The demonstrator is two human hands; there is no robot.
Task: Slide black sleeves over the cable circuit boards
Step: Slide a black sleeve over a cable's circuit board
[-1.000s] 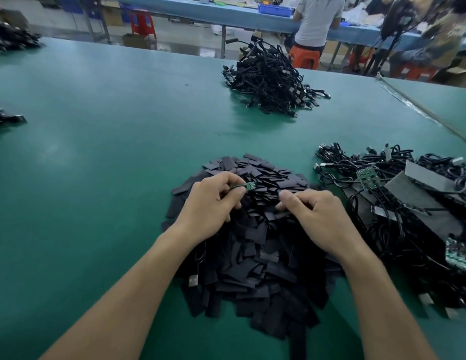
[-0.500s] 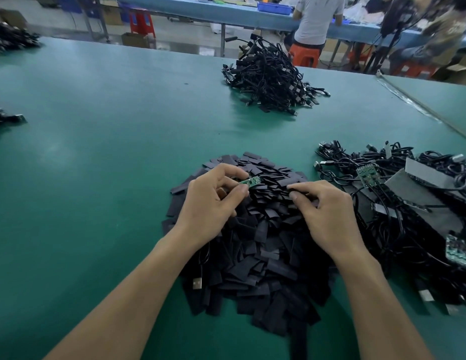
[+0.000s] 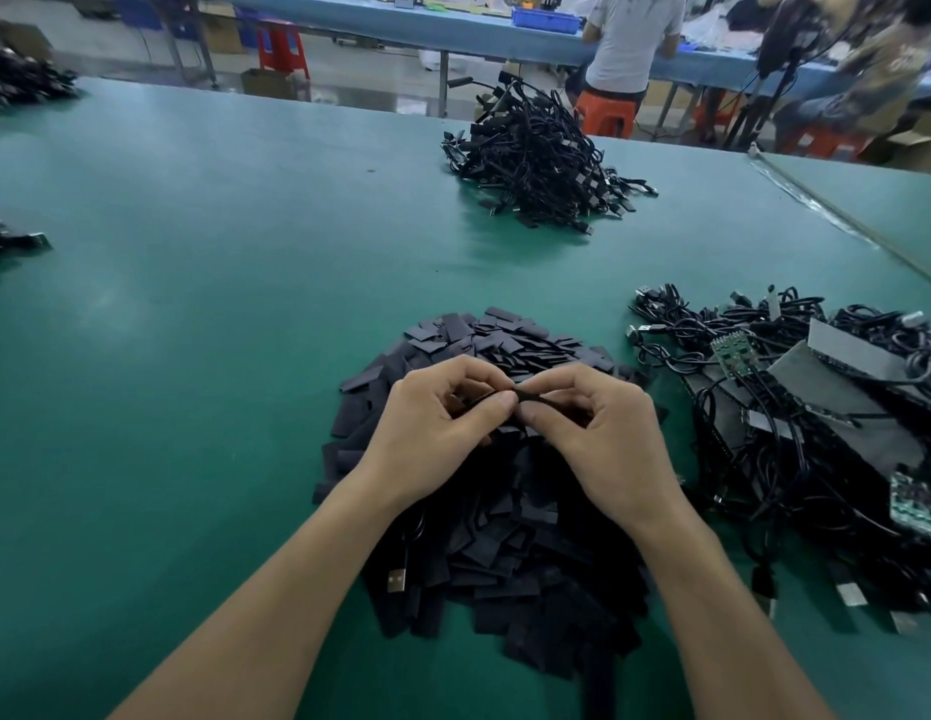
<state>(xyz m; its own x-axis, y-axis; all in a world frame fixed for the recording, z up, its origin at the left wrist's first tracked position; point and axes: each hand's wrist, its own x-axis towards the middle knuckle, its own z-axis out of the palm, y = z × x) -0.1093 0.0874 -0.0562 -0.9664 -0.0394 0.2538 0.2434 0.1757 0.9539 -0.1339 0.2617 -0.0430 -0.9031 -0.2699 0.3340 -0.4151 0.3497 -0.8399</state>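
Observation:
A heap of flat black sleeves (image 3: 505,522) lies on the green table (image 3: 219,304) in front of me. Over its top, my left hand (image 3: 432,433) and my right hand (image 3: 603,439) meet fingertip to fingertip. Between them they pinch one black sleeve (image 3: 531,400) and a thin black cable. The green circuit board is hidden inside the fingers or the sleeve. The cable's USB plug (image 3: 397,582) hangs down by my left forearm. To the right lies a tangle of cables with bare green boards (image 3: 733,353).
A pile of sleeved cables (image 3: 541,158) sits at the far middle of the table. Smaller dark piles lie at the left edge (image 3: 11,241). Grey flat sheets (image 3: 848,387) rest on the right tangle. People sit on orange stools (image 3: 606,114) beyond the table.
My right hand has lifted off the heap with a sleeve and met my left hand. The green board seen at my left fingertips before is now covered.

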